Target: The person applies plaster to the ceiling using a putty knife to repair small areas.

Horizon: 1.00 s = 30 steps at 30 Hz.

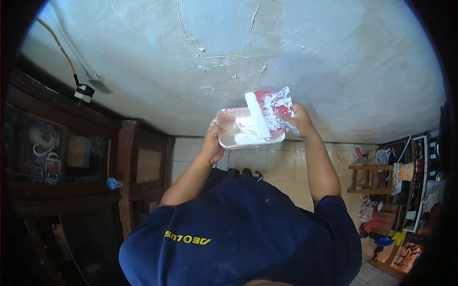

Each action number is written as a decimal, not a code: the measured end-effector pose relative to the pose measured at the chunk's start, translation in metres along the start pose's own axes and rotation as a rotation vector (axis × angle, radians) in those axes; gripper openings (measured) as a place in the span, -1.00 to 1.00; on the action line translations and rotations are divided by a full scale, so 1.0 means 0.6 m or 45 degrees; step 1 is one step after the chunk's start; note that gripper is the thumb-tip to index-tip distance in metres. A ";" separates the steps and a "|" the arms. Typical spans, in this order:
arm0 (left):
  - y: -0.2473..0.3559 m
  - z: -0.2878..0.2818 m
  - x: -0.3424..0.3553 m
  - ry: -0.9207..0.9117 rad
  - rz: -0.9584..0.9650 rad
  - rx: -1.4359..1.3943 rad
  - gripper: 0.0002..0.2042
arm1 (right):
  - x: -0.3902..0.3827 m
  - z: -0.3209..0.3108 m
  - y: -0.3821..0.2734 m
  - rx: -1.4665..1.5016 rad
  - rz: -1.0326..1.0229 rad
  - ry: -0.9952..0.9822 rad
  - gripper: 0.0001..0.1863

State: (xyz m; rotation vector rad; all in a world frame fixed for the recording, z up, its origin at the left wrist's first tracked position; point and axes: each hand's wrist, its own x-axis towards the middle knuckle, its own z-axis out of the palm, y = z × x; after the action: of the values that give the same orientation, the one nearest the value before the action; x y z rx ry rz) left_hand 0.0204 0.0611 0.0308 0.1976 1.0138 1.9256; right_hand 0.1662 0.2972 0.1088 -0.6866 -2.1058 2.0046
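Observation:
My left hand point(213, 141) grips the left end of a shallow rectangular plastic tray point(226, 114) in front of the wall. Wet white putty point(244, 137) lies inside it. Over the tray's right part, my right hand point(300, 122) is closed on a red putty spreader point(275, 113), smeared with white. A thick band of putty runs along the spreader's left edge, above the tray. White smears mark the right fingers. Part of the tray's right side is hidden behind the spreader.
The grey-white wall point(214, 62) ahead carries raised putty streaks. A cable with a white-and-black socket point(84, 93) hangs at left, above a dark wooden cabinet point(125, 167). At right, a wooden stool point(369, 179) stands on the tiled floor point(281, 167) near a cluttered shelf point(420, 186).

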 end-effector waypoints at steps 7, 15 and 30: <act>0.058 -0.030 0.007 -0.132 -0.051 -0.083 -0.50 | -0.010 0.075 -0.008 0.731 -0.200 0.095 -0.82; 0.116 -0.078 0.013 -0.110 -0.068 -0.164 -0.52 | 0.005 0.173 -0.058 0.929 -0.410 0.214 -0.83; 0.185 -0.137 0.003 -0.132 -0.058 -0.121 -0.51 | 0.050 0.232 -0.313 -1.730 -1.759 1.296 -0.55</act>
State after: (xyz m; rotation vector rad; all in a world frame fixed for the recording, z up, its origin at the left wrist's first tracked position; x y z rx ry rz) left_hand -0.0947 -0.0110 0.0570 0.2159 0.8502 1.8973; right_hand 0.0406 0.1840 0.2731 -0.0701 -1.8462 -0.5129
